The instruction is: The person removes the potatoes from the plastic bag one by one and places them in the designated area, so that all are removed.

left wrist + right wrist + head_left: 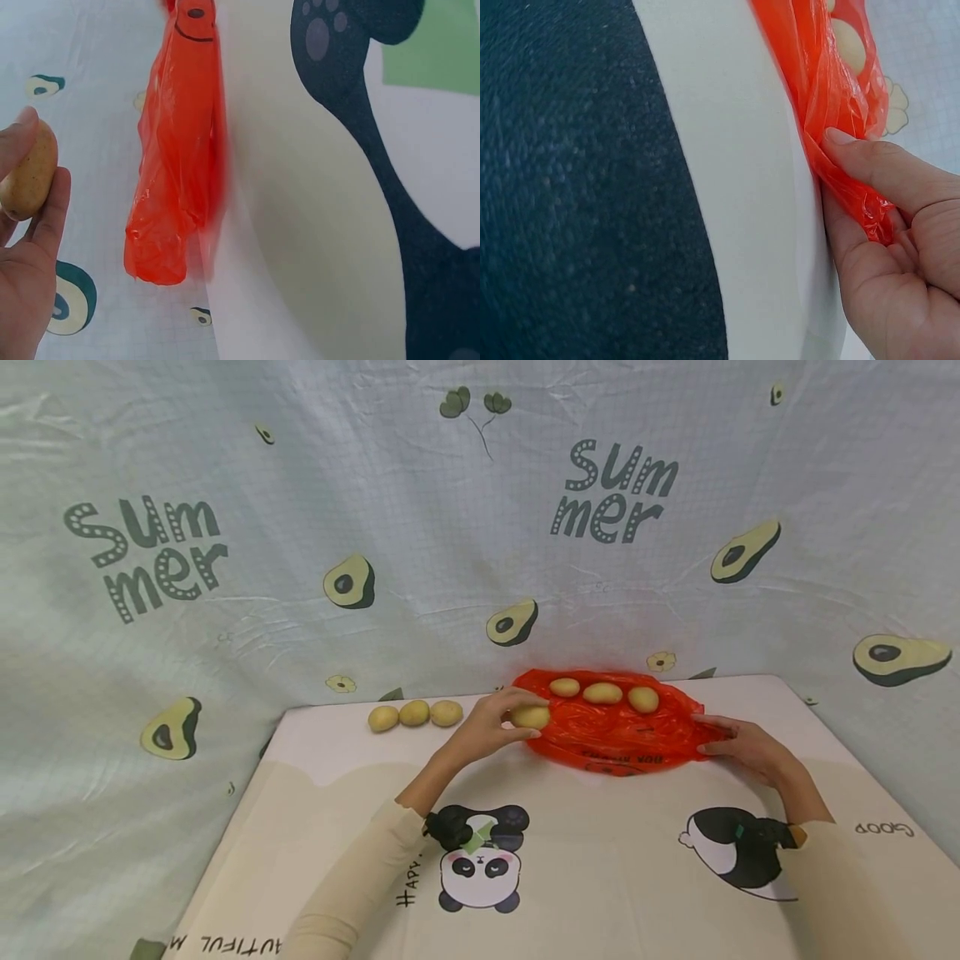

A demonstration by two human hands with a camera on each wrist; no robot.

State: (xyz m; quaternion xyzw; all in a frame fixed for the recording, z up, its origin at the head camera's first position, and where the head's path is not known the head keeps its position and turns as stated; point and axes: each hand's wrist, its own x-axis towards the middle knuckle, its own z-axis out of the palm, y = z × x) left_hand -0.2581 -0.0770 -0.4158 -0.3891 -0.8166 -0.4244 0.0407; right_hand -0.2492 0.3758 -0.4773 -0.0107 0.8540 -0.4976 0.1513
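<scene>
While the left hand [486, 724] pinches one potato [531, 718] between thumb and curled fingers [52, 214], the right hand [750, 753] grips the gathered right end of a red plastic bag [592, 739], its thumb laid over the folds and its fingers beneath. The held potato is yellow-tan, oval and smooth-skinned, with small dark specks in the left wrist view; in the head view it appears at the left end of the bag, and the left wrist view shows it apart from the plastic. Seven potatoes are in sight altogether — one in the left hand, a row of three potatoes [415, 713] on the far left of the desk [600, 843], close side by side, and three more potatoes [603, 693] along the far part of the bag, the leftmost the smallest to the eye. The one bag is thin, shiny and wrinkled, spread wide across the far side of the desk, with "THANK YOU" and a smiling face printed in dark ink on its near side. Those three potatoes show uncovered against the red plastic — whether they rest on top or within an opened mouth, I cannot tell.
</scene>
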